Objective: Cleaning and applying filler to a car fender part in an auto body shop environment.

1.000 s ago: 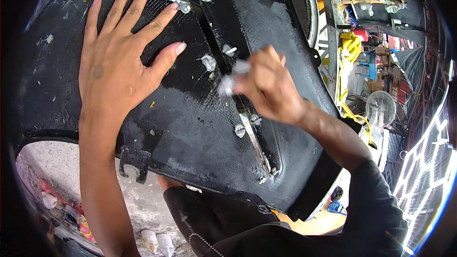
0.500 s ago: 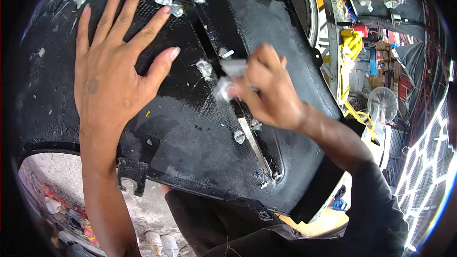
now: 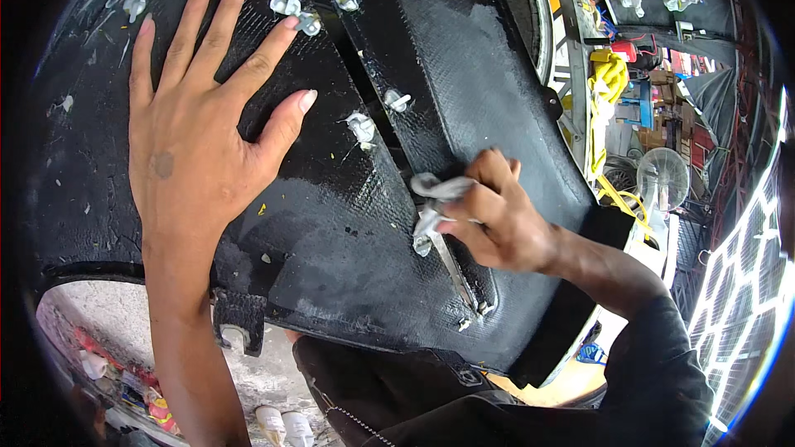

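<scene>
A large black panel (image 3: 356,257) with a woven texture lies before me, cut by a long slot with a thin pale metal strip (image 3: 451,265) at its near end. My left hand (image 3: 195,136) rests flat on the panel, fingers spread; its index fingertip touches or nearly touches a silver wing-shaped fastener (image 3: 308,23). My right hand (image 3: 513,223) is closed on a folded grey-white piece (image 3: 443,189), cloth or sheet I cannot tell, over the slot. Another silver fastener (image 3: 360,127) sits beside the slot, and one (image 3: 397,101) stands across it.
Several more fasteners dot the far part of the panel. A black bracket (image 3: 239,319) sticks out at its near edge. White bottles (image 3: 286,426) stand on the floor below. To the right are a metal frame, a yellow bundle (image 3: 609,79), a fan (image 3: 662,178) and cluttered shelves.
My right hand has moved nearer to me and slightly right along the slot, with the grey-white piece still in it. My left hand stays nearly in place.
</scene>
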Demonstrator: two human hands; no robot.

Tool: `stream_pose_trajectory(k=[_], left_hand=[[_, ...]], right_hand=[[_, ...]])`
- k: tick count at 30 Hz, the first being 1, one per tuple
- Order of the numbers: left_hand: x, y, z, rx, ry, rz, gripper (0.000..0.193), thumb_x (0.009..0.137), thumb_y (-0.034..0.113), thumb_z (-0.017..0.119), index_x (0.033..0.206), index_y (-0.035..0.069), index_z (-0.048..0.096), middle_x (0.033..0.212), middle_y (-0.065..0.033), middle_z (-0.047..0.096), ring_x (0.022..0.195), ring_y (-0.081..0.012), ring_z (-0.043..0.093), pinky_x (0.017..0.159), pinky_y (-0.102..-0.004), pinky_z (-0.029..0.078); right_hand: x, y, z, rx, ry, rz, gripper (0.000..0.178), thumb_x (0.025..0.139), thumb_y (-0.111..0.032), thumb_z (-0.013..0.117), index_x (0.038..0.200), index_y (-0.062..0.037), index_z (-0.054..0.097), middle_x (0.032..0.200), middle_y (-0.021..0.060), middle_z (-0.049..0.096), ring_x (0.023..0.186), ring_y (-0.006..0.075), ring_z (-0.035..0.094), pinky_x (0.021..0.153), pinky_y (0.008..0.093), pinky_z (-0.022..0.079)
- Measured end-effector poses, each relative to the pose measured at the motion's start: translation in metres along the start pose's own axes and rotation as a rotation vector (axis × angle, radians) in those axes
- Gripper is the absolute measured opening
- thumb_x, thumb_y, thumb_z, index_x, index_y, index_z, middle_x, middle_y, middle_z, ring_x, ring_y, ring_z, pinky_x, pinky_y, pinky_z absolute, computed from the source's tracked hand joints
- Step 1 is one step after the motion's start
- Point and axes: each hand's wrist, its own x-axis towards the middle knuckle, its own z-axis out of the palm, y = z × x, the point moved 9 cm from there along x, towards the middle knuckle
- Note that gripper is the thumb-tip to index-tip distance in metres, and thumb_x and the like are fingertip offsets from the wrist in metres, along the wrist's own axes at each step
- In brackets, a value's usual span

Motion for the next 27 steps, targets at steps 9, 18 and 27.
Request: stream_pose_trajectory(k=[9, 18, 27], left_hand=[[-0.001, -0.003, -0.002, -0.046, 0.02, -0.024, 0.049, 0.092, 0.046, 0.068, 0.138, 0.029, 0.067, 0.159, -0.0054, 0.046, 0.151, -0.0257, 0.036, 0.126, -0.0536, 0.018], [0.0, -0.002, 0.0, -0.05, 0.021, -0.025, 0.05, 0.09, 0.045, 0.069, 0.137, 0.028, 0.067, 0.16, -0.0054, 0.045, 0.151, -0.0263, 0.035, 0.126, -0.0548, 0.018], [0.002, -0.001, -0.002, -0.076, 0.036, -0.032, 0.049, 0.09, 0.044, 0.07, 0.136, 0.028, 0.068, 0.159, -0.0051, 0.046, 0.151, -0.0269, 0.036, 0.126, -0.0551, 0.019]], right_hand=[[-0.013, -0.025, 0.0, -0.125, 0.007, -0.049, 0.025, 0.086, -0.028, 0.077, 0.108, -0.0261, 0.067, 0.093, 0.0043, 0.061, 0.072, 0.0179, 0.062, 0.056, 0.0303, 0.054], [0.045, -0.01, -0.012, -0.225, 0.187, 0.016, 0.017, 0.087, -0.026, 0.076, 0.103, -0.0221, 0.071, 0.077, 0.0008, 0.048, 0.06, 0.0142, 0.057, 0.046, 0.0337, 0.049], [0.069, -0.014, -0.023, -0.121, 0.299, -0.187, 0.028, 0.071, -0.008, 0.081, 0.098, -0.0155, 0.076, 0.072, -0.0039, 0.046, 0.057, 0.014, 0.049, 0.049, 0.0344, 0.038]])
